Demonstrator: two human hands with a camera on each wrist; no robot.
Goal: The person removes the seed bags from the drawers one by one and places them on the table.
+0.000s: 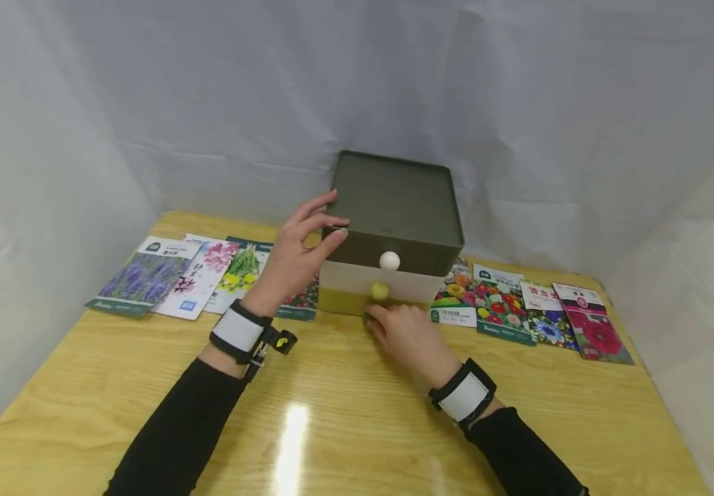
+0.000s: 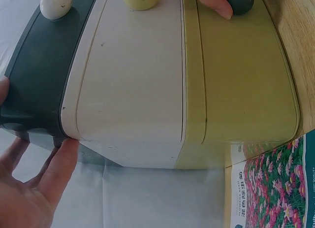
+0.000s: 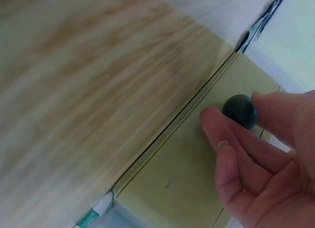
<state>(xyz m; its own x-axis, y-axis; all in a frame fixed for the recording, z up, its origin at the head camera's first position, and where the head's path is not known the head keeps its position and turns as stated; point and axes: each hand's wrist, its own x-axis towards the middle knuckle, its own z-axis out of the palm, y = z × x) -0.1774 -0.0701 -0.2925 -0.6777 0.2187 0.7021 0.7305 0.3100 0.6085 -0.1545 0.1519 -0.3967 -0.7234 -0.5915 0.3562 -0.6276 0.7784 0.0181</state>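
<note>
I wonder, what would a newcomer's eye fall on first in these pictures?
Most likely the three-tone drawer box near the far edge of the table, dark on top, white between and yellowish below. Next would come the left hand, touching its upper left edge, and the right hand, pinching the dark knob low on its front. Colourful flower packets lie on both sides of it.

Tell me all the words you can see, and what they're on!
"FLOWERS SEED": small, sideways, on the green-edged packet of pink flowers.
"洋桔梗", probably, blurred: on the orange-flower packet.
Other writing on the purple-flower packet and the remaining packets: too small or blurred.
Faint mark on the box lid: can't be read.
</note>
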